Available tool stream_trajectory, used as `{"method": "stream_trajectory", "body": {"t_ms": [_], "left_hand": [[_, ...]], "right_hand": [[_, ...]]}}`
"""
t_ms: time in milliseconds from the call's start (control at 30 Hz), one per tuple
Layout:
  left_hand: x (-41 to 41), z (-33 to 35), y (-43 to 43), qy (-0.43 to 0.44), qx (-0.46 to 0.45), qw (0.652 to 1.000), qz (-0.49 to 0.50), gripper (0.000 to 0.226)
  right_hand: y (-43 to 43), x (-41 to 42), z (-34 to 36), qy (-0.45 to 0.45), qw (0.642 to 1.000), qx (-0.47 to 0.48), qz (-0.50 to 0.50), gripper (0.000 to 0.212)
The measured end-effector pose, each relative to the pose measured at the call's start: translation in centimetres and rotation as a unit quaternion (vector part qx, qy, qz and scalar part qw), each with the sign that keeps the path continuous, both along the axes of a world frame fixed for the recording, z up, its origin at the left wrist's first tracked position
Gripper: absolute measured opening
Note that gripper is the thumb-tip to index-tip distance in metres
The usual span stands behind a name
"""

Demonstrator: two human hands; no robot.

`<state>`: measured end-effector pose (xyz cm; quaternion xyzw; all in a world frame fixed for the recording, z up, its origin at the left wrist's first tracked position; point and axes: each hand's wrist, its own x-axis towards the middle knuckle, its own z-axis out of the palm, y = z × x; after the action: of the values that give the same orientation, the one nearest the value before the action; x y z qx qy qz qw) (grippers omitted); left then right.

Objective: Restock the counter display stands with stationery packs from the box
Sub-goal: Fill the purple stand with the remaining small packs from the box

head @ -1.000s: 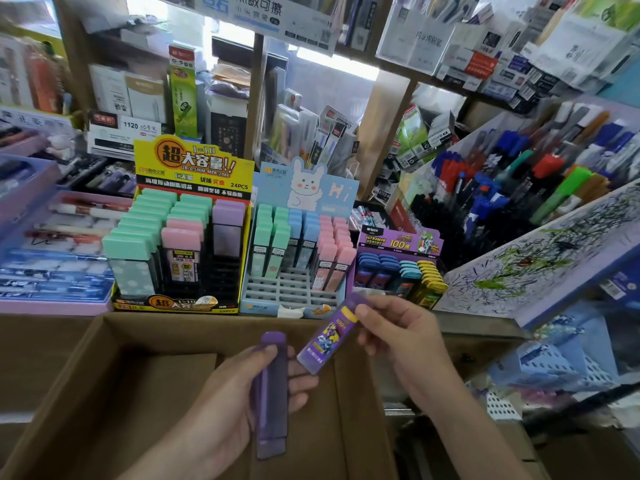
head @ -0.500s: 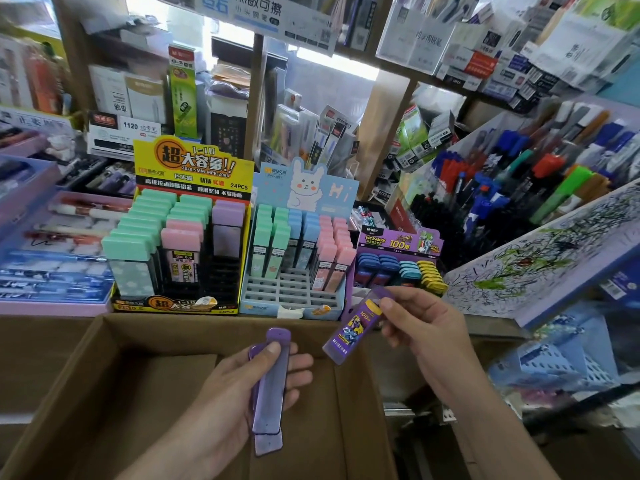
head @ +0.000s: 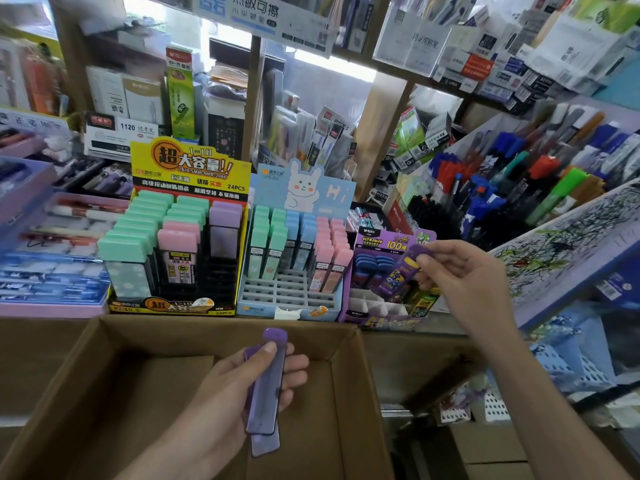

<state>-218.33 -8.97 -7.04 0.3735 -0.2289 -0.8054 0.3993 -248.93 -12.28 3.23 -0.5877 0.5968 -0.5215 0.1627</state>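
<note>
Just over the purple display stand (head: 377, 320), at 4 o'clock in the head view, a person's right hand (head: 464, 282) pinches a purple pack (head: 396, 277) by its upper end, thumb and fingers closed on it, the pack tilted with its lower end toward the stand's slots. Whether it touches the stand cannot be told. At 6 o'clock the left hand (head: 235, 386) grips two slim purple packs (head: 266, 393), thumb across the top one and fingers curled beneath, above the open cardboard box (head: 104, 393). At 10 o'clock stands a yellow stand (head: 190, 168), a blue bunny stand (head: 277, 296) between it and the purple one.
</note>
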Motion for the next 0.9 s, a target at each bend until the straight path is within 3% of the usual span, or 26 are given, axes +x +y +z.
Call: {"method": "stream_trajectory", "body": {"t_ms": [433, 667, 800, 900], "left_hand": [[0.0, 0.0, 0.0, 0.000, 0.000, 1.000, -0.009, 0.026], [-0.1, 0.2, 0.2, -0.003, 0.003, 1.000, -0.011, 0.025], [-0.1, 0.4, 0.3, -0.004, 0.006, 1.000, -0.015, 0.026], [0.0, 0.5, 0.3, -0.005, 0.001, 1.000, -0.014, 0.027]], "right_hand": [[-1.9, 1.0, -1.6, 0.213, 0.975, 0.001, -0.057, 0.017], [-2.2, 1.4, -2.7, 0.371, 0.926, -0.026, -0.071, 0.015], [-2.0, 1.7, -2.7, 0.395, 0.914, -0.027, -0.089, 0.018], [-1.4, 2.7, -2.5, 0.339, 0.936, -0.051, -0.082, 0.016]]}}
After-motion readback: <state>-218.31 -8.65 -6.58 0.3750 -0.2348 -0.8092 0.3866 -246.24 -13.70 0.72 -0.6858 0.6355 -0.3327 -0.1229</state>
